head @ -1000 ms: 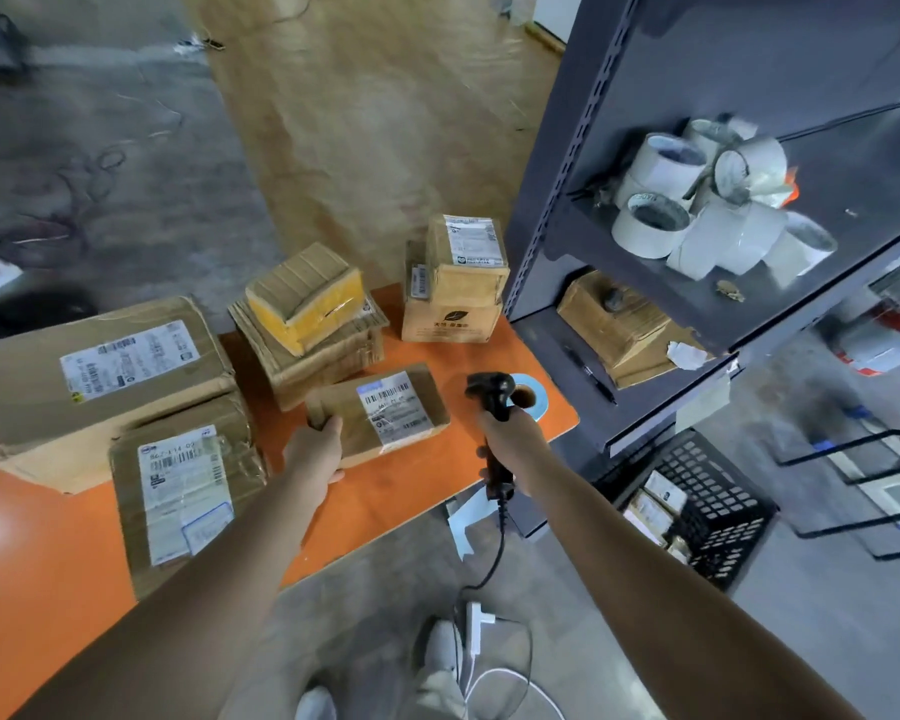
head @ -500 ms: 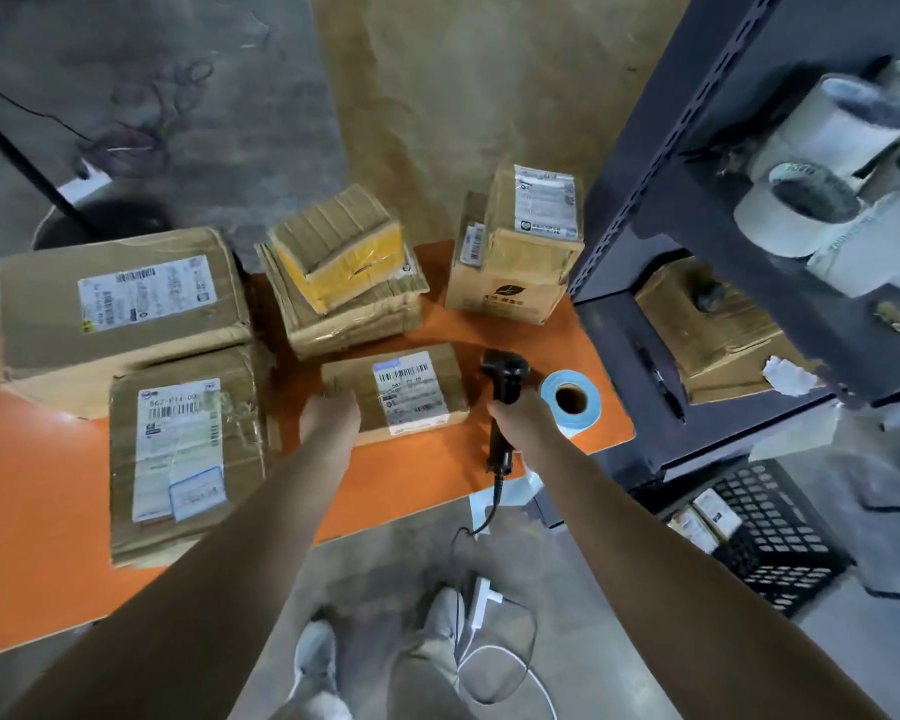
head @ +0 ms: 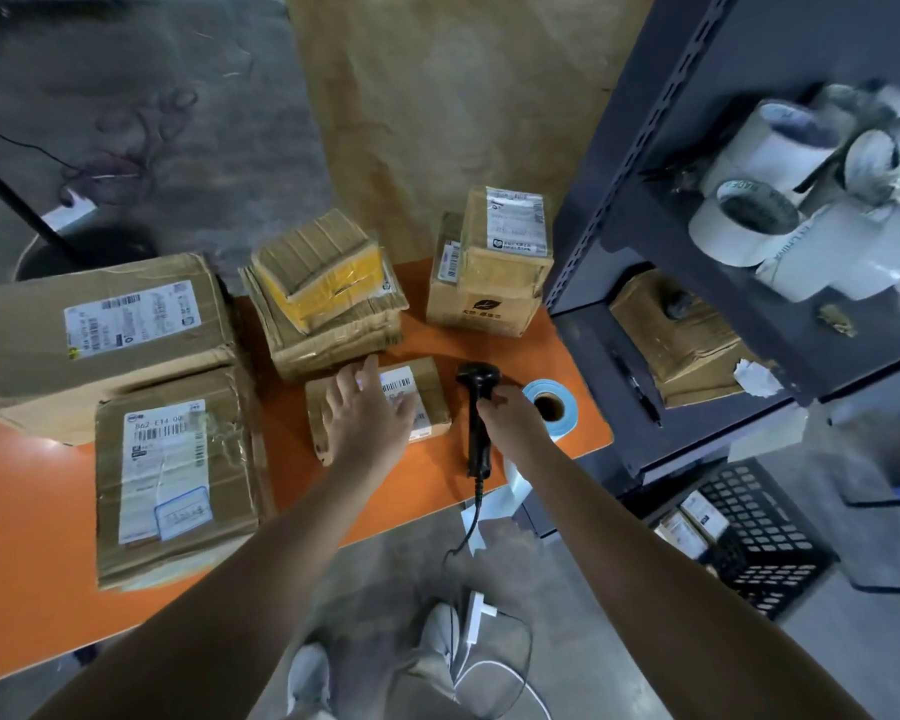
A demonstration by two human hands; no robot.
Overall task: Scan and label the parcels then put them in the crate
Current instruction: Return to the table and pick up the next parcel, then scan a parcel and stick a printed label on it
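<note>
A small brown parcel [head: 430, 394] with a white barcode label lies near the front of the orange table [head: 32, 589]. My left hand [head: 367, 415] is spread over it with straight fingers and hides part of the label. Just right of the parcel, my right hand [head: 513, 420] grips a black barcode scanner [head: 476, 407], its head pointing away from me and its cable hanging off the table edge. A blue roll of labels [head: 559, 407] lies right of the scanner. The black crate [head: 754, 543] sits on the floor at the lower right with a few parcels inside.
Several more parcels crowd the table: two large boxes [head: 105, 335] at the left, a stack with a yellow-taped box [head: 328, 283] in the middle, a tall box [head: 494, 262] at the back. A dark metal shelf [head: 697, 283] at the right holds tape rolls [head: 780, 200].
My left hand has shifted from the parcel's left end to lie spread over its top. The right hand with the scanner has stayed beside the parcel. The camera has moved closer.
</note>
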